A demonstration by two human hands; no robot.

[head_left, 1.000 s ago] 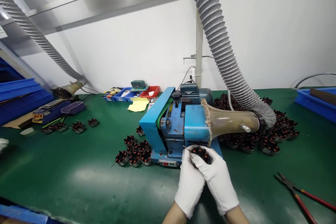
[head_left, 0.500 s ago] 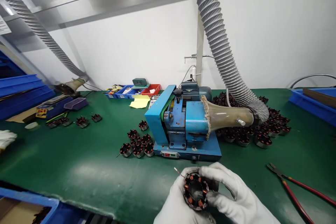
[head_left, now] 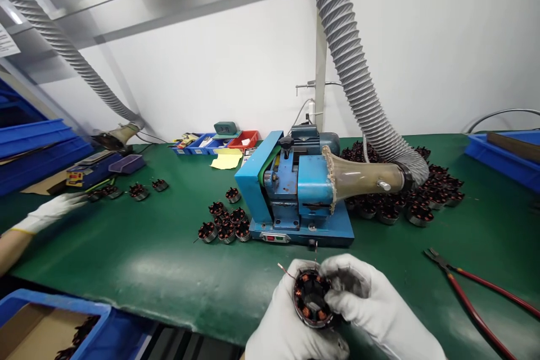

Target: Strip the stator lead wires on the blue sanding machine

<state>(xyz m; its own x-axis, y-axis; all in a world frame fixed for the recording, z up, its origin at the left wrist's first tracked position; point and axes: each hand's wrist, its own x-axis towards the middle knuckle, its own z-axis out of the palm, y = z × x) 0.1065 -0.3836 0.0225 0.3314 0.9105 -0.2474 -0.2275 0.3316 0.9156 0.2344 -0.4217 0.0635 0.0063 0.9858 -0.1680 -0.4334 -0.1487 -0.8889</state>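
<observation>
My left hand [head_left: 278, 315], in a white glove, is closed around a motor stator [head_left: 306, 311], a dark ring with copper windings inside. The ring's open face is tilted up toward me. Two thin wire ends rise from its upper side. On the right side of the ring, my right hand [head_left: 375, 304], gloved too, has thumb and fingers closed on its edge; the fingertips look dark and smudged. What exactly they pinch there is partly hidden.
A blue belt-driven machine [head_left: 295, 185] with a hose [head_left: 358, 73] stands ahead. Stators are grouped left [head_left: 226, 230] and piled right [head_left: 419, 214] of it. Red-handled pliers [head_left: 468, 292] lie at right. A blue bin [head_left: 101, 308] sits lower left. Another person's gloved hand [head_left: 53, 211] reaches in.
The other person's gloved hand has come further in from the left, up to the stators there. My fingers have shifted slightly on the ring, and the view has moved a little.
</observation>
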